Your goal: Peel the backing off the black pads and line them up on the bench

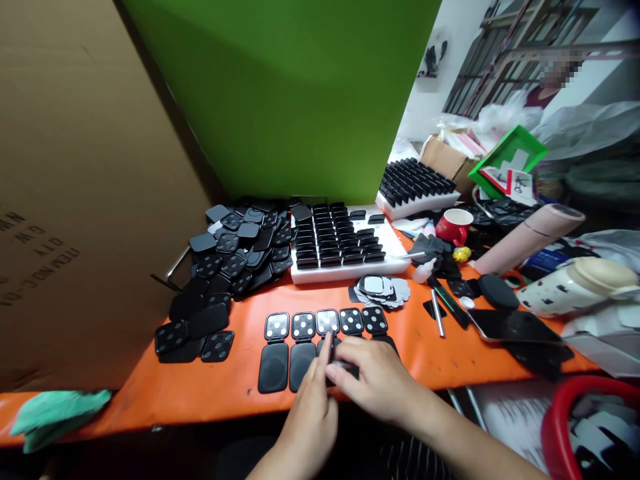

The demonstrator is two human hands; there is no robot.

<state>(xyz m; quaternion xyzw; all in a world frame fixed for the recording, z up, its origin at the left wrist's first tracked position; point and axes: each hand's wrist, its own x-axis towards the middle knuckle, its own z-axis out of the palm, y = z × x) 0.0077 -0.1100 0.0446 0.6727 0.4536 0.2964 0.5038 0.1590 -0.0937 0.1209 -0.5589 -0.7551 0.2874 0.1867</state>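
Both hands meet over a row of several black hinged cases [273, 368] at the front of the orange table. My left hand [314, 407] is on edge, fingers together and pointing forward, near the middle case. My right hand [373, 373] is curled beside it, thumb and fingers closed around a small dark piece between the hands that is too hidden to name. The upper squares of the cases [303, 325] carry pale dots. Behind them lies a pile of white and grey cut pieces [383, 291].
A heap of black cases [240, 250] lies at the left, beside a cardboard box [90, 200]. A white foam tray [350, 270] holds black pieces. To the right are a red mug [454, 227], bottles, a phone [515, 325] and a red bucket [555, 427].
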